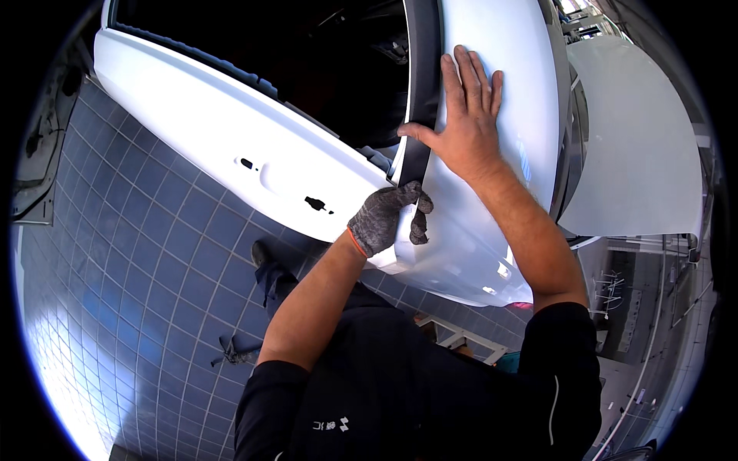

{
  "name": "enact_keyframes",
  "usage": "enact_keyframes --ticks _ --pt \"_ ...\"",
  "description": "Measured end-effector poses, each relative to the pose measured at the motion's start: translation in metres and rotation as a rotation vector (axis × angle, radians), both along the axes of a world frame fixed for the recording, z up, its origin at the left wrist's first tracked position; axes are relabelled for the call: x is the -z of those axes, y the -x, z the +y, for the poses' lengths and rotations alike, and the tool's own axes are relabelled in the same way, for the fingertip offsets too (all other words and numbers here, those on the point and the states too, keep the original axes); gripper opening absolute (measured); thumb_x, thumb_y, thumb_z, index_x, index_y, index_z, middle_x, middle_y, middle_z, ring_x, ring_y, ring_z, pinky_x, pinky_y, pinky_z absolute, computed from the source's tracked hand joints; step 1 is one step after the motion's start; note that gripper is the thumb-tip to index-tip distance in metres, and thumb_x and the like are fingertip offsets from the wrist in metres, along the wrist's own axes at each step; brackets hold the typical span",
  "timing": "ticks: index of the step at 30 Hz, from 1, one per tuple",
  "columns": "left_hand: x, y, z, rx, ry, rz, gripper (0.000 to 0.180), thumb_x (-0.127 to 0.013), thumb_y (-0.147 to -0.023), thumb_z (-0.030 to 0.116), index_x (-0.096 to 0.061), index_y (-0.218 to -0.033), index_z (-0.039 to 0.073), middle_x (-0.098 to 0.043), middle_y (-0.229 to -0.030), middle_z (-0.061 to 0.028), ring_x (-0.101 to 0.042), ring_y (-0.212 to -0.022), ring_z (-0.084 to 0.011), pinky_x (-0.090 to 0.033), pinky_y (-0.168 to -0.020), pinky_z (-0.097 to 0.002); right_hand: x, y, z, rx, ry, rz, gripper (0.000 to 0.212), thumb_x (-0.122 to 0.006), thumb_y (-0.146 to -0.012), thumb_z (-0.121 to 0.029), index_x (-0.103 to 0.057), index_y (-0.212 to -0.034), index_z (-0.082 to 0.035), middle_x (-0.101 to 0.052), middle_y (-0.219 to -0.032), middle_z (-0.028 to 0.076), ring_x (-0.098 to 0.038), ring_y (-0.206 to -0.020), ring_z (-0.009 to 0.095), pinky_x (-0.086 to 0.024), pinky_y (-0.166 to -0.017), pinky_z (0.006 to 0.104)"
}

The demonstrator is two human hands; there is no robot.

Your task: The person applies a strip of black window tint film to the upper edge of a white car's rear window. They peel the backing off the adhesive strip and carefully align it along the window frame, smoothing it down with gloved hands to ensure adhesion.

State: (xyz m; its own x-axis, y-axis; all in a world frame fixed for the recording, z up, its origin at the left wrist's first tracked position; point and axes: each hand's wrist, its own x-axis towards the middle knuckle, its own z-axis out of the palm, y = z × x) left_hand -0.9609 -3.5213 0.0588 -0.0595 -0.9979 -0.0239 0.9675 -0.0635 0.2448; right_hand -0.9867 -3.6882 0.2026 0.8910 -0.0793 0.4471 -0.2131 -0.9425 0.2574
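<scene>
A white car body [492, 23] fills the upper middle, with a black trim strip [425, 69] running down beside its dark window opening [338, 69]. My left hand [382, 219] wears a dark grey knit glove with an orange cuff edge. Its fingers are curled and pinch at the lower end of the strip, by the rear top corner of the white door [207, 107]. Bare and spread flat, my right hand [470, 127] rests on the white panel right of the strip, its thumb lying across the black trim.
Two dark cutouts [315, 203] sit in the door. Behind the car's right side stands a large white panel [638, 138]. A dark object [233, 353] lies on the blue-grey tiled floor [181, 246]. At far left is another panel [46, 146]; a pale frame [469, 338] shows beside my body.
</scene>
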Motion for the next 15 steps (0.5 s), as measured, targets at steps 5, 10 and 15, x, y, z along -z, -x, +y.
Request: enact_keyframes --ticks 5,10,15 --pt "0.001 -0.002 0.004 0.011 0.014 -0.018 0.036 -0.058 -0.106 0.03 -0.068 -0.103 -0.004 -0.067 -0.074 -0.0168 -0.067 -0.065 -0.0301 -0.057 -0.068 -0.0436 -0.015 -0.007 -0.006 0.008 0.048 -0.01 0.13 -0.086 -0.064 -0.071 -0.028 -0.161 -0.007 -0.026 -0.165 0.02 -0.016 -0.158 0.035 -0.002 -0.125 0.0663" --pt "0.001 -0.004 0.011 0.001 0.05 -0.022 0.043 -0.066 -0.101 0.039 -0.069 -0.1 -0.004 -0.069 -0.077 -0.0137 -0.07 -0.062 -0.0251 -0.059 -0.06 -0.0346 -0.059 -0.039 -0.001 0.103 0.07 -0.096 0.129 -0.091 -0.062 -0.061 -0.029 -0.157 0.0 -0.026 -0.162 0.028 -0.021 -0.153 0.046 -0.012 -0.122 0.0687" --pt "-0.003 -0.006 0.014 -0.002 0.001 -0.035 0.038 -0.066 -0.102 0.034 -0.069 -0.101 -0.004 -0.069 -0.078 -0.0139 -0.069 -0.062 -0.0269 -0.058 -0.062 -0.0374 -0.023 -0.01 -0.012 0.039 0.055 -0.036 0.125 -0.084 -0.068 -0.071 -0.03 -0.161 -0.007 -0.028 -0.164 0.021 -0.018 -0.157 0.037 -0.001 -0.123 0.0691"
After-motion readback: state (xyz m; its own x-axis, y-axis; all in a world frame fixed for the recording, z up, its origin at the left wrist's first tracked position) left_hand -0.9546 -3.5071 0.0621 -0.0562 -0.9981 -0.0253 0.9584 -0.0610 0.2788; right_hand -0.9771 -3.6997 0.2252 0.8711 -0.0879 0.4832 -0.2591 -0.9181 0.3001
